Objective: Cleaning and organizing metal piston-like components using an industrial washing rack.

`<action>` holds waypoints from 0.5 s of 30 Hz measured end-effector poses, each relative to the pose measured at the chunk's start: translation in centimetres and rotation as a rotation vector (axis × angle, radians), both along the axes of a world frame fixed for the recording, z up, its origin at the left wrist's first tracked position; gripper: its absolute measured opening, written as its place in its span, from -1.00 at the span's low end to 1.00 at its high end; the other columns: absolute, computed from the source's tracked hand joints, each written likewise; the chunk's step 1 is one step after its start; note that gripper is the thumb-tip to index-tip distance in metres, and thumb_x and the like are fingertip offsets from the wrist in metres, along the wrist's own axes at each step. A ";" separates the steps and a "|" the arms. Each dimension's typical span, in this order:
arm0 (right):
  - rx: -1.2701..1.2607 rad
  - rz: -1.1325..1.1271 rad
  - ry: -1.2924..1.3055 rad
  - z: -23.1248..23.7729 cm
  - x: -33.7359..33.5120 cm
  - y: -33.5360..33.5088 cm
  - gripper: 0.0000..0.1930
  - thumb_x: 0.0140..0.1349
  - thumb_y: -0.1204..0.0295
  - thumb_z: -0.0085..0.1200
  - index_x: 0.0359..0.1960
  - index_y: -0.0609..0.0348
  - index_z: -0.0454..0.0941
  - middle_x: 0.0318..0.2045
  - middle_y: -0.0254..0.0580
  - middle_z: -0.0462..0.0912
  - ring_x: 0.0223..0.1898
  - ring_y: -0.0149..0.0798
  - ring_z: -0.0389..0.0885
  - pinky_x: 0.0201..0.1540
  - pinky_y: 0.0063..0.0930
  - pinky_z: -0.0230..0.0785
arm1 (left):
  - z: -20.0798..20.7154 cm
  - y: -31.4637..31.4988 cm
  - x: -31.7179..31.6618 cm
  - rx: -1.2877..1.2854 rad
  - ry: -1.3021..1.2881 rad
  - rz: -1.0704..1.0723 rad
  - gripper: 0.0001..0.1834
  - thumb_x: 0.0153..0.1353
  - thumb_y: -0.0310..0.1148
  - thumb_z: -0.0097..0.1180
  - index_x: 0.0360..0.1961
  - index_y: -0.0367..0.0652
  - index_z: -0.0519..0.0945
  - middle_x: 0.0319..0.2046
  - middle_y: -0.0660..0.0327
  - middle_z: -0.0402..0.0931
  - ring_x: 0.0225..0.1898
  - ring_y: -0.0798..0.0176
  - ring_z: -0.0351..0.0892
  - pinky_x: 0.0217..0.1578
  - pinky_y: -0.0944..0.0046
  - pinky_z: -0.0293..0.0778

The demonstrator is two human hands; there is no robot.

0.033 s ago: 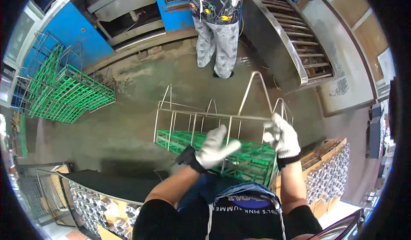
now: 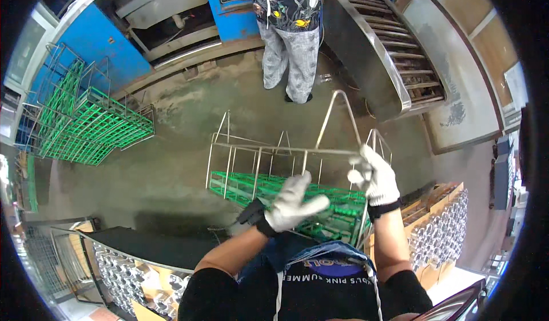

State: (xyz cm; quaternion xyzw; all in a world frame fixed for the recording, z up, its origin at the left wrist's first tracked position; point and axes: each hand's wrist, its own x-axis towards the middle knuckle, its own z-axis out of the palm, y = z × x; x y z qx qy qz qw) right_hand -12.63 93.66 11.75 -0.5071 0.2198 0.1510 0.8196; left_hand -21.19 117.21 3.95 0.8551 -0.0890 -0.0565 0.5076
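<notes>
In front of me stands a wire rack point(image 2: 257, 148) of bare metal rods with a green grid base point(image 2: 337, 209). My left hand point(image 2: 294, 203), in a white glove, hovers over its near side, fingers stretched and thumb apart; nothing shows in it. A loose black piece point(image 2: 251, 211) hangs by the left wrist cuff. At the rack's right end, close to the top rail, my right hand point(image 2: 374, 177) has its gloved fingers curled in. Blur hides what they hold, if anything. A tall bent-rod handle point(image 2: 337, 109) rises from the rack beside it.
More green wire racks point(image 2: 94, 123) stand at the left, by a blue machine point(image 2: 103, 40). Boxes of shiny metal parts point(image 2: 440, 229) are at right, with more metal parts point(image 2: 126, 275) at lower left. A person point(image 2: 291, 52) stands ahead beside a roller conveyor point(image 2: 406, 58).
My left hand has shifted slightly to the right. My right hand has moved a little up and to the left. The rack has barely moved.
</notes>
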 end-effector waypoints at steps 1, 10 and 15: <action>-0.024 -0.047 0.017 1.9 0.0 3.1 -0.79 0.28 0.29 0.24 -0.18 0.13 0.63 -0.47 -0.24 0.63 -0.54 -0.32 0.60 -0.52 -0.41 0.61 | 1.0 -0.6 -1.5 -0.007 -0.058 -0.065 0.10 0.09 0.25 0.25 0.32 -0.54 0.21 0.25 -0.37 0.28 0.33 -0.28 0.24 0.34 -0.03 0.20; 0.223 0.090 -0.217 0.3 1.3 13.8 -0.77 0.24 0.42 0.28 -0.20 0.09 0.43 -0.52 -0.36 0.54 -0.62 -0.39 0.56 -0.54 -0.50 0.48 | 5.2 1.2 -3.2 0.190 -0.132 -0.078 -0.17 0.03 0.03 0.36 0.21 -0.28 0.38 -0.12 -0.10 0.54 -0.03 -0.12 0.55 0.13 -0.07 0.36; -0.119 0.454 -0.461 -2.4 -1.0 15.5 -0.36 0.17 0.37 0.37 0.24 0.23 0.34 -0.15 -0.21 0.64 -0.20 -0.36 0.62 -0.10 -0.47 0.51 | 5.2 7.2 -0.5 -0.015 -0.027 -0.026 -0.42 0.10 -0.29 0.25 0.17 -0.22 0.46 -0.06 -0.08 0.56 -0.02 -0.06 0.58 0.02 0.02 0.48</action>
